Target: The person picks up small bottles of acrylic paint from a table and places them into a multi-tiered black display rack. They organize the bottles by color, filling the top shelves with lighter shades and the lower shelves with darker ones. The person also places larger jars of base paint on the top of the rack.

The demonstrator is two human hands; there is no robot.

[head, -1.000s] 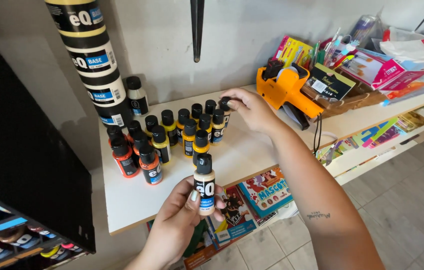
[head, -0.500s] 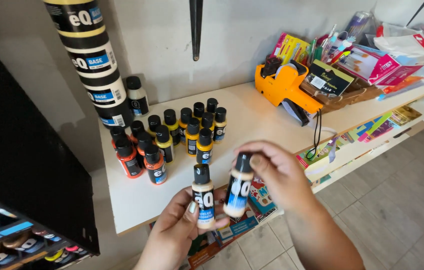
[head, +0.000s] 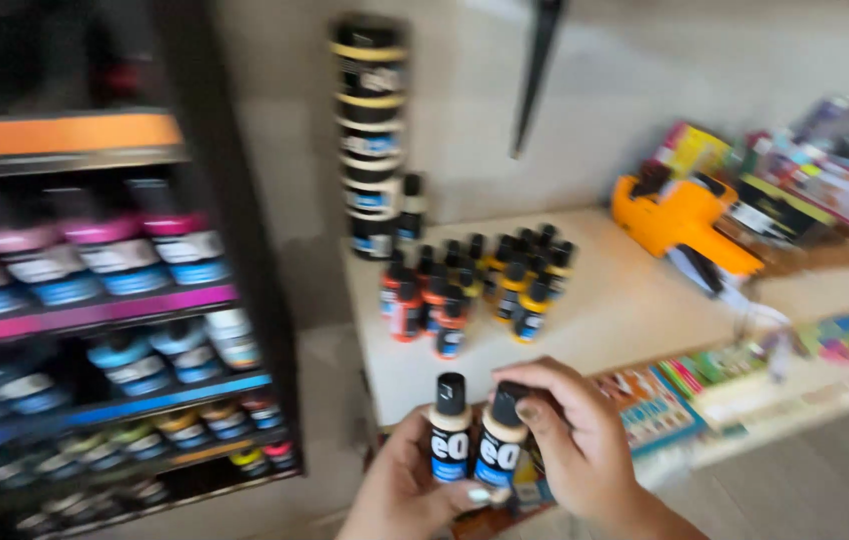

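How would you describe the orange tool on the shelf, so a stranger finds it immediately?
Start at the white shelf against the wall. Right of the cluster of small paint bottles lies the orange tool, a handheld gun shape with black parts. It is the only large orange thing there.

Left hand (head: 400,490) and right hand (head: 570,440), both curled shut and gripping, sit close together just below the shelf (head: 625,310).

We see two small paint bottles held upright side by side, touching, low in the frame in front of the white shelf edge. The left bottle (head: 450,440) is cream-coloured with a black cap and a black and blue label. The right bottle (head: 500,447) looks alike, tilted slightly, its black cap partly covered by fingers. Both are blurred.
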